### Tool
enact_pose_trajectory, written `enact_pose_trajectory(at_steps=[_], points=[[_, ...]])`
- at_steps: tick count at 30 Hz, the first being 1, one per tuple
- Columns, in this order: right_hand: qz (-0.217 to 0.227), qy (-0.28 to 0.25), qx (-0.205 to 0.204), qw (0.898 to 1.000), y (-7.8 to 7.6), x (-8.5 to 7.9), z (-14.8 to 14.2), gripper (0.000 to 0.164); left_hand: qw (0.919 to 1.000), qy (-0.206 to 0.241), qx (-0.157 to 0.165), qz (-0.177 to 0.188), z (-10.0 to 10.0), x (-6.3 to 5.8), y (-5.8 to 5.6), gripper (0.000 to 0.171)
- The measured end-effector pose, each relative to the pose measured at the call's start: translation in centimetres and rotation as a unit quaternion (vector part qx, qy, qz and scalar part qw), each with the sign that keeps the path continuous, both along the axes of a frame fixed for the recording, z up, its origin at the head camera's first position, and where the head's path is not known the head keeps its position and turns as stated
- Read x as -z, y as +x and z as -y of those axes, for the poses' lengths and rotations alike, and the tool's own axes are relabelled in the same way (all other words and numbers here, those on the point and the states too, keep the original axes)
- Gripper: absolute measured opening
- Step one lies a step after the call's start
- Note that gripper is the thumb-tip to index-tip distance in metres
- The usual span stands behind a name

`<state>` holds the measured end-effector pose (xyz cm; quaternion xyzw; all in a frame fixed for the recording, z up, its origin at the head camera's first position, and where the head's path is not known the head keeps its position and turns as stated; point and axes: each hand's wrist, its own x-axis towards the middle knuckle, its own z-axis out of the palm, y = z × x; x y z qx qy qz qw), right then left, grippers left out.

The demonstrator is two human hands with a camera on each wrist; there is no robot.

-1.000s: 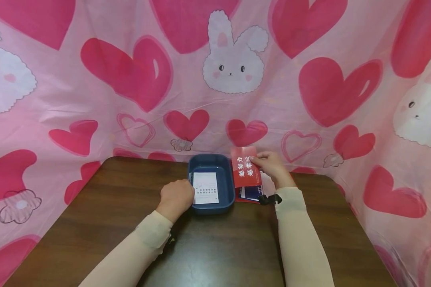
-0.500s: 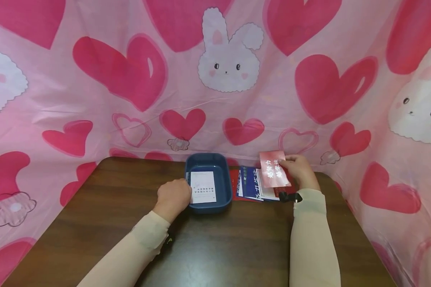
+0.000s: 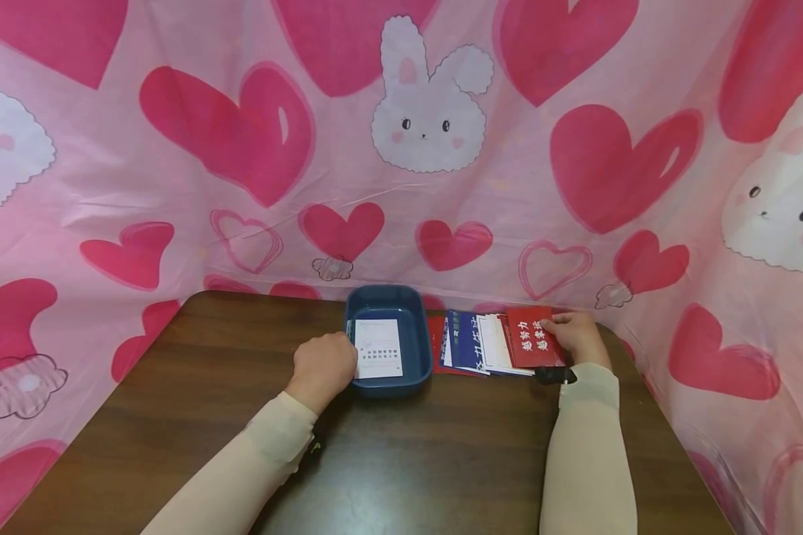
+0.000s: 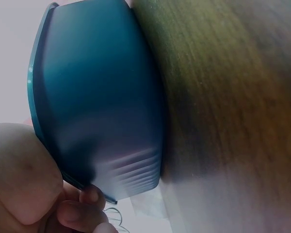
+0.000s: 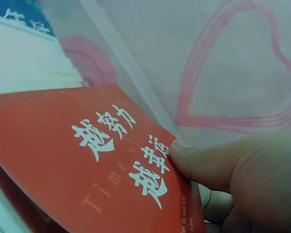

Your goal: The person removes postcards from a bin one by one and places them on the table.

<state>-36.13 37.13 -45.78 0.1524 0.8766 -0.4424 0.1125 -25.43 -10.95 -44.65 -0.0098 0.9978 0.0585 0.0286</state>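
Nearest, the left hand (image 3: 324, 365) curls its fingers over the near-left rim of the blue tray (image 3: 420, 349), which holds a white card (image 3: 378, 348). Farther right, the right hand (image 3: 578, 336) pinches the red card (image 3: 534, 336) at its right edge, thumb on top, the card reaching leftward over the fanned cards (image 3: 476, 343) on the table (image 3: 408, 453), long axis running near to far.

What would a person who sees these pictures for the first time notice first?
Probably the pink cloth with hearts and rabbits that hangs behind and around the dark wooden table. Next, the blue tray at the table's far edge, with a white printed card inside; the left hand grips its near left rim. To the tray's right, the right hand pinches a red card with white characters over a spread of other cards.
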Motion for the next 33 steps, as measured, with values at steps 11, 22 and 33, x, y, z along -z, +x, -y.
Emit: enact_pose_trajectory(at_steps=[11,22,33], points=[[-0.004,0.074,-0.016,0.997,-0.7,1.4,0.9,0.055,1.0000,-0.005,0.003,0.005,0.1,-0.1,-0.1,0.048],[-0.013,0.108,0.009,0.994,0.0,1.2,2.0,0.052,0.9999,-0.011,0.003,-0.001,0.0,0.2,-0.2,0.047],[-0.029,0.113,-0.015,0.993,-0.4,0.2,2.7,0.047,0.9998,0.005,-0.007,-0.016,0.0,0.2,-0.3,0.030]])
